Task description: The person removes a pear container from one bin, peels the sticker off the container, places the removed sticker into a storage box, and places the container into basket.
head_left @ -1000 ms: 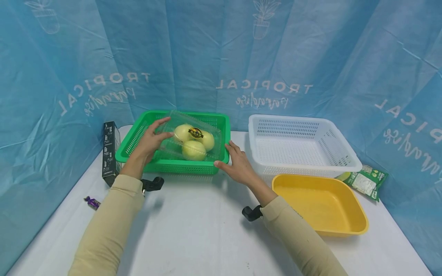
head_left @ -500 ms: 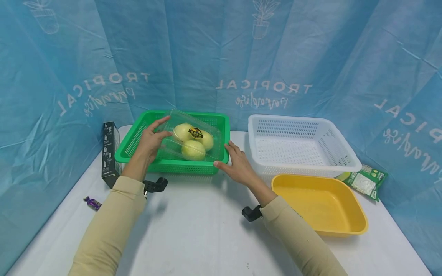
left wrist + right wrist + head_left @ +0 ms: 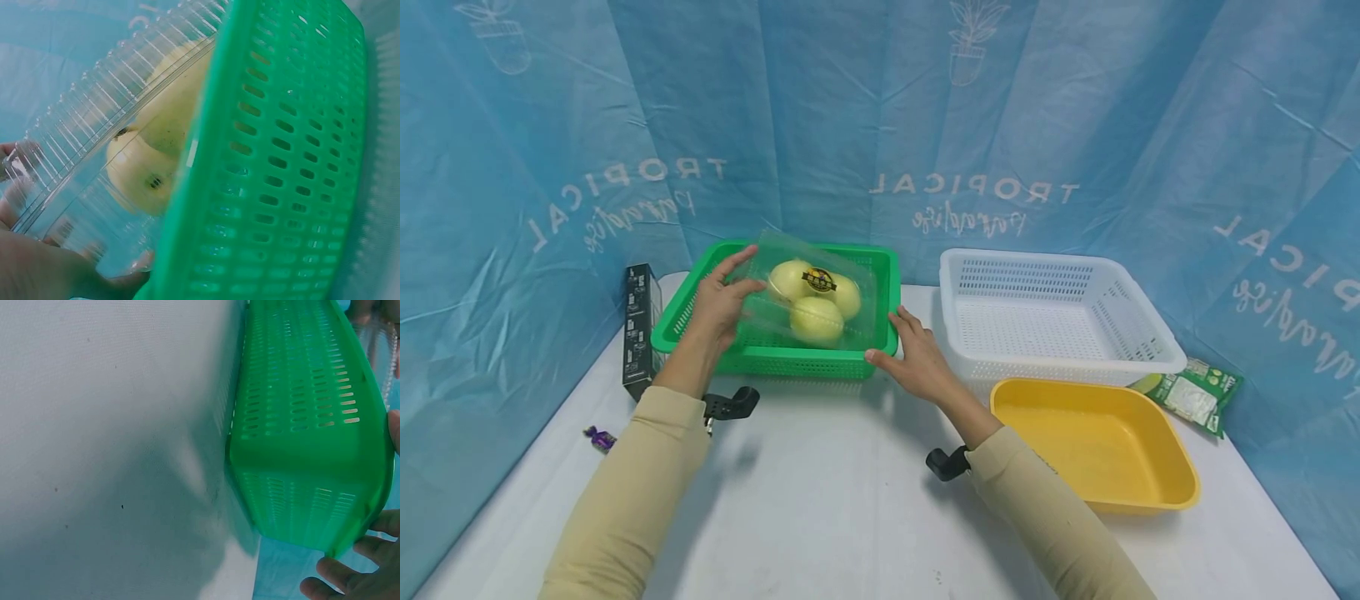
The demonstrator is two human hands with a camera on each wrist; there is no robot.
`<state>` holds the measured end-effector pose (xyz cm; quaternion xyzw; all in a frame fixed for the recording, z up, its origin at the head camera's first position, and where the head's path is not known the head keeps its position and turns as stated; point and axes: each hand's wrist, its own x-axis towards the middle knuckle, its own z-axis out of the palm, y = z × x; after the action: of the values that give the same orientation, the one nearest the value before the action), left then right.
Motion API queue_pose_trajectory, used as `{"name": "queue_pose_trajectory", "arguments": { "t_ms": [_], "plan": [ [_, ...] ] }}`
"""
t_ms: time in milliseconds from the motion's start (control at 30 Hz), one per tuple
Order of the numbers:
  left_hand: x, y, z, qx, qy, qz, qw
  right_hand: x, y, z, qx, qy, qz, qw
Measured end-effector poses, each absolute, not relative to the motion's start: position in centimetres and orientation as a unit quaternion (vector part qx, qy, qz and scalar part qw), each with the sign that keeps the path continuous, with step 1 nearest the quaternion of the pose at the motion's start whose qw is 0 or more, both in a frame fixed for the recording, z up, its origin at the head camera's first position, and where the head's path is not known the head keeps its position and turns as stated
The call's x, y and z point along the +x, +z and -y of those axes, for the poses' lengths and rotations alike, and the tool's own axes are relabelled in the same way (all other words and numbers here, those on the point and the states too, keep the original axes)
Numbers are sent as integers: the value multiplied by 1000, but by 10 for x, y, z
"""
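Note:
My left hand [image 3: 718, 302] grips the left end of a clear plastic fruit box [image 3: 859, 323], thumb on one side and fingers on the other. Three round, pale yellow-green fruits [image 3: 816, 319] sit inside, and a black sticker marks the lid. Tilted, the box lies over the inside of the green basket [image 3: 797, 355]; its lower part is behind the basket wall [image 3: 269, 156] in the left wrist view. My right hand [image 3: 919, 357] rests at the basket's front right corner, thumb at the front rim and fingers spread along the right side.
A white basket [image 3: 970, 362] stands to the right, with a yellow tub [image 3: 1093, 492] in front of it. Beyond them lies a green packet [image 3: 1198, 396]. On the left are a black box [image 3: 638, 333] and a purple wrapped candy [image 3: 599, 438]. A blue curtain [image 3: 880, 100] hangs behind.
The fruit box has shifted slightly up and to the left with my left hand. My right hand and the green basket stay in place.

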<state>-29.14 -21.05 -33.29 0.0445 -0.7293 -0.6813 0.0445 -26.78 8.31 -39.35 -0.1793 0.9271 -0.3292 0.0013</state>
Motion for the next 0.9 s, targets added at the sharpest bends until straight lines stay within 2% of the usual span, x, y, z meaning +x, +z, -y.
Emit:
{"name": "queue_pose_trajectory", "arguments": {
  "t_ms": [300, 633, 900],
  "plan": [
    [-279, -316, 213, 49, -716, 694, 55, -268, -394, -83, -180, -330, -927, 2],
    [-258, -296, 212, 55, -753, 654, 45, -267, -394, -83, -178, -333, -926, 5],
    [-244, -288, 208, 61, -747, 659, 69, -268, -395, -82, -177, -335, -926, 2]
  ]
}}
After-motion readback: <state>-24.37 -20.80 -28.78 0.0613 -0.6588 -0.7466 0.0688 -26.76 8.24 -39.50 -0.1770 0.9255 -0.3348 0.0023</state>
